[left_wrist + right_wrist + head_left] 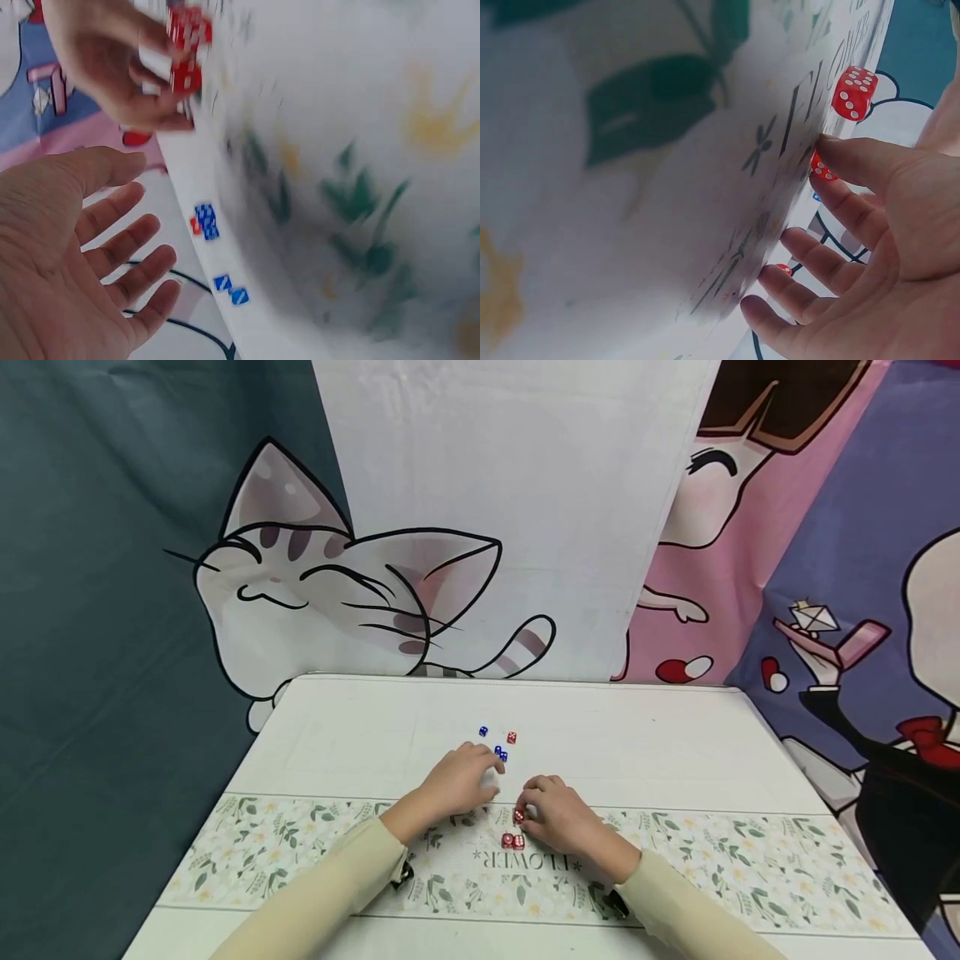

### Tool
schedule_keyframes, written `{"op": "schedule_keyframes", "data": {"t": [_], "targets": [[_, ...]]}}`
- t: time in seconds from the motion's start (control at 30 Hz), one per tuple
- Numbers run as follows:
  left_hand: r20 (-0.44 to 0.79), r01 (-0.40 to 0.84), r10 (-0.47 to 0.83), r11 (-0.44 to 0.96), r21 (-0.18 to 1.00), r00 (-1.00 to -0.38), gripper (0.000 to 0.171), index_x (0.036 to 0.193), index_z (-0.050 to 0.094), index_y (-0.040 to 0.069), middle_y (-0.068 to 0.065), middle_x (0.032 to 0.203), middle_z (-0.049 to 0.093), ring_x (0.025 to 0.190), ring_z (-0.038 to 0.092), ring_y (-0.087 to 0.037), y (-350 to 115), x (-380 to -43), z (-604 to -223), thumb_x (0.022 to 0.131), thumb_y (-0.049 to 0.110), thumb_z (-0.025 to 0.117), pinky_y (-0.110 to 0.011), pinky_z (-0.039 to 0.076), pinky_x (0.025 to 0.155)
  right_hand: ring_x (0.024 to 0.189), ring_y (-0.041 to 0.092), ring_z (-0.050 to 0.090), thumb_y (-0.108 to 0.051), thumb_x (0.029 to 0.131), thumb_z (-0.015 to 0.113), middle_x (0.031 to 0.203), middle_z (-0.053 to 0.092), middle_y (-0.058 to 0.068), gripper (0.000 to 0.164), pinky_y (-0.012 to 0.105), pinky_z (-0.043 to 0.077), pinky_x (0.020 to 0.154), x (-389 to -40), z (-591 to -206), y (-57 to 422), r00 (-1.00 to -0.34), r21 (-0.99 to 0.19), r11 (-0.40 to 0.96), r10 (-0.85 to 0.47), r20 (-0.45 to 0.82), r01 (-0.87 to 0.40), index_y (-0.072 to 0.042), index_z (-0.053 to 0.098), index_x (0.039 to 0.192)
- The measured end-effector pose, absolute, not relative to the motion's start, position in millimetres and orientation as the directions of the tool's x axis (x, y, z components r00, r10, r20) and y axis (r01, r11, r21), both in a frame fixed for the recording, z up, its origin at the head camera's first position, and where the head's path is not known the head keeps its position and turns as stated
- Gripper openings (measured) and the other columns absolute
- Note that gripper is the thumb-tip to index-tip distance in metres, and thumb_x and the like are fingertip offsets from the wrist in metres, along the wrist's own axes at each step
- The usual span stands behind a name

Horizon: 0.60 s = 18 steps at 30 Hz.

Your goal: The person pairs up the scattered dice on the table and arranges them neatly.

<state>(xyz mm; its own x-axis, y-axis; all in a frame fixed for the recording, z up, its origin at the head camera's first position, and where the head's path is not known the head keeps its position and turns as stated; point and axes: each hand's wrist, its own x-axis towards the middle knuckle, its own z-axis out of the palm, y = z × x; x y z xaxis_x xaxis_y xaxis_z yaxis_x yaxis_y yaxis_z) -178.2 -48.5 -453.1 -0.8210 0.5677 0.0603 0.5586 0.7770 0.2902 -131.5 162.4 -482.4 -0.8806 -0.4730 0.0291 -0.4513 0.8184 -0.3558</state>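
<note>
My left hand [459,779] hovers over the table with its fingers loosely spread, nothing held, close to a pair of blue dice [502,756]. In the left wrist view its palm [45,240] faces up beside blue dice [206,221]. My right hand [558,814] pinches a red die [519,816] between thumb and index finger at the tabletop. In the right wrist view, that red die [823,166] is partly hidden by the thumb and fingers. Two more red dice [513,841] sit side by side just nearer to me.
Farther back lie a single blue die [483,731] and a single red die [512,737]. The white table [637,735] carries a floral band [300,835] with printed lettering. A cartoon-printed cloth [480,460] hangs behind the table.
</note>
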Motion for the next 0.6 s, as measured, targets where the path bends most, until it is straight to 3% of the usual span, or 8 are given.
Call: {"op": "schedule_keyframes", "data": {"t": [0.37, 0.6], "targets": [[0.081, 0.527, 0.528, 0.802, 0.28, -0.846, 0.028, 0.121, 0.071, 0.017, -0.003, 0.129, 0.064, 0.119, 0.055, -0.025, -27.2, -247.0, -458.2, 0.094, 0.027, 0.07, -0.045, 0.047, 0.098, 0.119, 0.033, 0.054, -0.022, 0.09, 0.078, 0.125, 0.06, 0.01, 0.01, 0.053, 0.046, 0.095, -131.5, -483.5, 164.2, -0.884, -0.363, 0.819, -0.468, 0.025, -0.444, -0.022, 0.07, 0.097], [0.049, 0.493, 0.501, 0.822, 0.284, -0.864, 0.026, 0.119, 0.072, 0.017, -0.003, 0.127, 0.064, 0.12, 0.054, -0.024, -16.1, -270.2, -465.5, 0.095, 0.025, 0.066, -0.046, 0.044, 0.101, 0.119, 0.033, 0.054, -0.023, 0.09, 0.078, 0.126, 0.06, 0.01, 0.01, 0.054, 0.047, 0.093, -131.4, -484.6, 163.4, -0.878, -0.357, 0.814, -0.478, 0.039, -0.459, -0.022, 0.07, 0.095]]}}
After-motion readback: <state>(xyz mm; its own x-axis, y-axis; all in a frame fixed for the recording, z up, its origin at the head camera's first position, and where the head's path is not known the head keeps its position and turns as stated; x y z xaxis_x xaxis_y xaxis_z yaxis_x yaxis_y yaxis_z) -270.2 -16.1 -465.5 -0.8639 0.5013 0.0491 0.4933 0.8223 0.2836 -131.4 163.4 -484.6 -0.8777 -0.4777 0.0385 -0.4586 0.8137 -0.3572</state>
